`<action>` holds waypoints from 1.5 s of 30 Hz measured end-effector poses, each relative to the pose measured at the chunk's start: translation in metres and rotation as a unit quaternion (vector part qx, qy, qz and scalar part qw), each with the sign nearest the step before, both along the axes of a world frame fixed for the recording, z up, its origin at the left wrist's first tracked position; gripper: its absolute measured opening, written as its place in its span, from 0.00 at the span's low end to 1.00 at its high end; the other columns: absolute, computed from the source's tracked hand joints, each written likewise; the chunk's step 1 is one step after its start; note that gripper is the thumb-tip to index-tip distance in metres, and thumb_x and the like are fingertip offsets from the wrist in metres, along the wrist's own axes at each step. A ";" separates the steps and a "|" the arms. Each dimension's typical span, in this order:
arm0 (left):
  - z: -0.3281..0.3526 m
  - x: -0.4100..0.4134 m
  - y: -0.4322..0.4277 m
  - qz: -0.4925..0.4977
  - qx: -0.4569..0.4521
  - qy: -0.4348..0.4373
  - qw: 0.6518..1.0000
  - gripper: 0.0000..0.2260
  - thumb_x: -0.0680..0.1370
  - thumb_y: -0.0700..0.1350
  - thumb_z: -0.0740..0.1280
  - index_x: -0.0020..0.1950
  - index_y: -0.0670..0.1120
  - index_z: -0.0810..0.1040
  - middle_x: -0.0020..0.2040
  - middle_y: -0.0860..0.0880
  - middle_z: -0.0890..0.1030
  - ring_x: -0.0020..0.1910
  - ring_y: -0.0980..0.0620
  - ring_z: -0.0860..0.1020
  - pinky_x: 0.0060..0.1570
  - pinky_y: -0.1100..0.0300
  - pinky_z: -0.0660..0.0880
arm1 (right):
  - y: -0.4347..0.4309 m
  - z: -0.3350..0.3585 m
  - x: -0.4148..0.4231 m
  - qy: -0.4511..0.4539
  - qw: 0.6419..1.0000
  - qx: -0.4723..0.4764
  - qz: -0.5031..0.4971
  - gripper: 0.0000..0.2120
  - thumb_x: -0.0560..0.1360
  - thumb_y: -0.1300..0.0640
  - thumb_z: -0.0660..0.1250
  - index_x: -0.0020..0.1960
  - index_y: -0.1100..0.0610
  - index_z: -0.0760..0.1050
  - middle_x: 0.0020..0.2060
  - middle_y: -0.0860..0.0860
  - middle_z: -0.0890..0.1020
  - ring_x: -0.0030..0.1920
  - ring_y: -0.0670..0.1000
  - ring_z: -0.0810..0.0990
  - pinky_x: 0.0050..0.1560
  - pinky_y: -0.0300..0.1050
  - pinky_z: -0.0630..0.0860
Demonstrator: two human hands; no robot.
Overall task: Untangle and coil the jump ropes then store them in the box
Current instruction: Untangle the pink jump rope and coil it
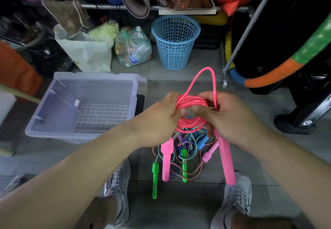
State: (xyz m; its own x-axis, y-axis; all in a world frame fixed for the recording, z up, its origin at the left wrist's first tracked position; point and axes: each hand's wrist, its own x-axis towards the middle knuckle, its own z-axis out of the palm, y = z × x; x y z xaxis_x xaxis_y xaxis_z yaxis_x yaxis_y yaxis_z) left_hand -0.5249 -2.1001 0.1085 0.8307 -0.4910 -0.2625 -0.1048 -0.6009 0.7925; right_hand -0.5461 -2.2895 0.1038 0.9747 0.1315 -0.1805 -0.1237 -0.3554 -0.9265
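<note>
Both the left hand [159, 119] and right hand [227, 121] are gripping the coiled pink plastic jump rope [191, 101]; the clear plastic box [53, 106] is sitting leftward, nearer the left hand.

The box [53, 114] sits left of the rope pile [189, 146], basket [175, 49] behind.

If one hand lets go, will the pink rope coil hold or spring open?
Probably springs open: the glossy pink plastic jump rope arches stiffly in a free upright loop instead of drooping. Its smooth sheen suggests it slips easily. The long pink handle hanging below may tug the coil down.
</note>
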 end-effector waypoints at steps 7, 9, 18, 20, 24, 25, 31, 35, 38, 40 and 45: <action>-0.002 0.004 0.007 -0.041 0.011 -0.016 0.999 0.05 0.85 0.48 0.58 0.51 0.49 0.67 0.42 0.45 0.79 0.38 0.48 0.79 0.44 0.45 0.78 | -0.006 -0.001 0.001 0.058 0.997 0.055 -0.017 0.18 0.68 0.48 0.78 0.56 0.46 0.79 0.46 0.50 0.82 0.29 0.50 0.77 0.30 0.45 0.76; -0.001 0.006 0.010 -0.048 0.004 0.012 0.999 0.07 0.85 0.47 0.57 0.49 0.47 0.67 0.40 0.46 0.78 0.32 0.55 0.78 0.40 0.51 0.77 | -0.014 -0.001 0.006 0.083 0.992 0.080 -0.053 0.17 0.66 0.54 0.76 0.54 0.51 0.79 0.51 0.52 0.80 0.34 0.50 0.79 0.37 0.52 0.80; 0.001 0.000 0.006 -0.027 -0.136 0.217 0.966 0.06 0.84 0.40 0.59 0.58 0.42 0.73 0.50 0.38 0.82 0.46 0.36 0.84 0.49 0.47 0.83 | -0.051 0.008 0.030 -0.023 0.930 0.223 -0.291 0.12 0.80 0.68 0.63 0.62 0.63 0.75 0.49 0.61 0.81 0.48 0.54 0.85 0.57 0.53 0.81; -0.002 0.000 0.004 -0.033 -0.122 0.216 0.968 0.08 0.84 0.41 0.59 0.61 0.39 0.72 0.54 0.36 0.82 0.48 0.36 0.84 0.51 0.45 0.82 | -0.047 0.002 0.029 -0.021 0.932 0.209 -0.296 0.13 0.80 0.65 0.65 0.63 0.64 0.75 0.51 0.64 0.82 0.51 0.59 0.85 0.57 0.57 0.81; -0.006 -0.003 0.001 -0.054 -0.075 0.175 0.980 0.06 0.84 0.43 0.60 0.58 0.42 0.72 0.49 0.43 0.81 0.44 0.50 0.84 0.48 0.54 0.82 | -0.036 -0.002 0.024 0.012 0.958 0.156 -0.238 0.06 0.80 0.62 0.66 0.54 0.55 0.78 0.47 0.59 0.85 0.51 0.62 0.85 0.54 0.57 0.82; -0.007 -0.003 0.001 -0.065 -0.058 0.157 0.984 0.05 0.85 0.43 0.59 0.57 0.44 0.72 0.47 0.45 0.80 0.42 0.53 0.82 0.46 0.54 0.81 | -0.035 -0.003 0.023 0.015 0.963 0.145 -0.227 0.06 0.80 0.62 0.66 0.54 0.54 0.79 0.46 0.58 0.86 0.48 0.61 0.86 0.53 0.56 0.83; -0.003 -0.006 -0.002 -0.073 -0.061 0.143 0.985 0.04 0.85 0.43 0.59 0.53 0.49 0.73 0.39 0.55 0.81 0.36 0.61 0.81 0.40 0.63 0.78 | -0.017 -0.010 0.014 0.071 0.985 0.129 -0.091 0.09 0.81 0.57 0.63 0.57 0.55 0.80 0.47 0.57 0.87 0.44 0.54 0.85 0.43 0.44 0.81; -0.010 0.001 0.002 -0.050 -0.012 0.055 0.997 0.10 0.83 0.52 0.60 0.58 0.47 0.73 0.50 0.46 0.81 0.48 0.46 0.83 0.51 0.43 0.80 | -0.003 -0.006 0.006 0.177 0.965 0.194 -0.014 0.25 0.73 0.36 0.60 0.54 0.55 0.83 0.50 0.58 0.86 0.47 0.55 0.84 0.48 0.49 0.80; -0.012 0.002 0.003 -0.003 -0.042 0.024 0.999 0.11 0.78 0.53 0.59 0.57 0.50 0.72 0.50 0.44 0.81 0.49 0.42 0.83 0.50 0.40 0.81 | 0.000 -0.004 0.004 0.163 0.972 0.160 0.046 0.21 0.68 0.37 0.75 0.52 0.51 0.81 0.47 0.52 0.86 0.49 0.51 0.84 0.52 0.51 0.80; -0.013 0.003 0.002 0.031 -0.049 -0.005 0.998 0.08 0.80 0.51 0.60 0.56 0.50 0.72 0.48 0.43 0.81 0.47 0.40 0.83 0.48 0.40 0.81 | 0.005 -0.007 0.000 0.123 0.988 0.090 0.027 0.26 0.63 0.49 0.82 0.57 0.50 0.78 0.49 0.50 0.85 0.52 0.51 0.84 0.53 0.53 0.82; -0.006 0.007 -0.001 0.065 -0.047 -0.091 0.993 0.10 0.83 0.50 0.59 0.57 0.44 0.72 0.49 0.47 0.80 0.50 0.46 0.79 0.54 0.44 0.76 | 0.015 -0.013 -0.005 0.124 0.979 0.143 -0.070 0.28 0.71 0.65 0.76 0.66 0.53 0.70 0.52 0.59 0.84 0.49 0.62 0.86 0.47 0.66 0.82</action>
State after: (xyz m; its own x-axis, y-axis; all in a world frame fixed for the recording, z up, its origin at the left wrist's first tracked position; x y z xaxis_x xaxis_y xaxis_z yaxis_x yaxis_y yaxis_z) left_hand -0.5177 -2.1008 0.1027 0.9177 -0.3927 -0.0596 -0.1787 -0.5423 0.8210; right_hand -0.5515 -2.2743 0.0903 0.9181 0.0786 -0.3885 -0.3857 -0.0488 -0.9213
